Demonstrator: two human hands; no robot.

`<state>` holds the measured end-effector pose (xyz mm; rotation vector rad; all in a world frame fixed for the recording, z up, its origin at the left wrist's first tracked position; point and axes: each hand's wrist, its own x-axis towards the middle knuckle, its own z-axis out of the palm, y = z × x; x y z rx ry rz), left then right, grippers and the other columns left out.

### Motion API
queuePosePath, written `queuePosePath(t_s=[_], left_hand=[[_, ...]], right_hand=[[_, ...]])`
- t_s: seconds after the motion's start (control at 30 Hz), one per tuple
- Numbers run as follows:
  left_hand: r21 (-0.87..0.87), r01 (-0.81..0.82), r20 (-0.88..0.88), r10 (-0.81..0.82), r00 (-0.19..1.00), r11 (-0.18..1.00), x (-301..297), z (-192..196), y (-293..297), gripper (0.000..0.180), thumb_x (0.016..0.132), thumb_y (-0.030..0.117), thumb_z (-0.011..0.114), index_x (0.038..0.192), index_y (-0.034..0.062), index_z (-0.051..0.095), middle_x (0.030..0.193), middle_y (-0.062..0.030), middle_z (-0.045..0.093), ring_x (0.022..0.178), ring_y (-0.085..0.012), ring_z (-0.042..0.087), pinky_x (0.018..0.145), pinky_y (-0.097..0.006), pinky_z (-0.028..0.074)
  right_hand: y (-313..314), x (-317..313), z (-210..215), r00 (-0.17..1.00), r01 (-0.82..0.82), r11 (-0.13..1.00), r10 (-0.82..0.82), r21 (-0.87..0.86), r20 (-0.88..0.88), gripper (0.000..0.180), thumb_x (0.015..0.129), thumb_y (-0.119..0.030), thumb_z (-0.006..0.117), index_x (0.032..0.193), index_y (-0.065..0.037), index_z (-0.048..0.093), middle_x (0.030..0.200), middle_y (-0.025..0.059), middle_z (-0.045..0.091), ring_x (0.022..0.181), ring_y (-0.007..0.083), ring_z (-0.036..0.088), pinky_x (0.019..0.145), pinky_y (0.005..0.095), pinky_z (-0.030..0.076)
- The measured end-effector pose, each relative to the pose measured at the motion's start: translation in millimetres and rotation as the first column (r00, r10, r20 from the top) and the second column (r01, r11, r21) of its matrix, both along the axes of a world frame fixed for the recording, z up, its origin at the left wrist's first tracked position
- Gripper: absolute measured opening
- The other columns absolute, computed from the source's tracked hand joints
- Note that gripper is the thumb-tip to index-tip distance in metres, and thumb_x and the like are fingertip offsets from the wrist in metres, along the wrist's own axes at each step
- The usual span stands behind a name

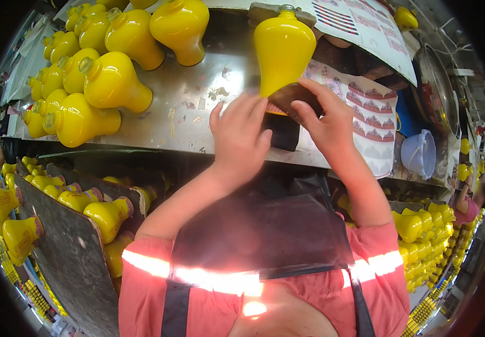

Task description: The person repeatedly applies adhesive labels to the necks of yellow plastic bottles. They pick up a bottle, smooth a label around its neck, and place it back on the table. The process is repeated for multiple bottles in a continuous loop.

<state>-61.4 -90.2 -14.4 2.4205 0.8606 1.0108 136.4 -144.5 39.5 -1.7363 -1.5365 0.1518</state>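
A glossy yellow bottle point(285, 48) lies on the metal bench, its glass neck pointing away from me and its narrow foot toward me. My left hand point(239, 135) presses its fingertips on the left side of the foot, thumb held apart. From the right, my right hand point(329, 115) pinches a dark brown curved piece point(300, 96) at the foot between thumb and forefinger. I cannot tell what that piece is made of. A pinkish striped strip point(276, 108) shows under it, partly hidden by my left fingers. Below hangs a black pad point(284, 133) at the bench edge.
Several yellow bottles point(116, 81) lie at the bench's left. Printed decal sheets point(373, 126) lie at right, beside a pale blue bucket point(418, 155). A brown support block point(259, 12) sits by the bottle's neck. Boards point(65, 241) divide bottles below left. A person point(467, 205) is at far right.
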Motion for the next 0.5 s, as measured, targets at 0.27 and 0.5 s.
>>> queuePosePath(t_s=[0.27, 0.5], left_hand=[[-0.087, 0.022, -0.004, -0.022, 1.0, 0.996, 3.6, -15.9, -2.1, 0.072, 0.088, 0.017, 0.069, 0.151, -0.0061, 0.042, 0.146, -0.0227, 0.056, 0.142, -0.0382, 0.045, 0.12, -0.054, 0.021], [-0.028, -0.013, -0.056, 0.012, 0.998, 1.0, 5.6, -11.0, -9.3, 0.076, 0.088, 0.018, 0.07, 0.153, -0.0059, 0.039, 0.149, -0.0231, 0.053, 0.146, -0.0402, 0.041, 0.121, -0.054, 0.018]], right_hand=[[-1.6, 10.4, -39.4, 0.882, 0.318, 0.946, -0.269, 0.068, -0.386, 0.028, 0.092, -0.008, 0.073, 0.118, -0.001, 0.066, 0.104, 0.0132, 0.074, 0.097, 0.0223, 0.072, 0.086, 0.033, 0.056], [-44.4, -27.1, -0.3, 0.76, -0.051, 0.947, -0.17, -0.318, -0.628, 0.044, 0.1, -0.011, 0.051, 0.141, 0.005, 0.054, 0.086, 0.0154, 0.067, 0.074, 0.0211, 0.067, 0.072, 0.033, 0.055]])
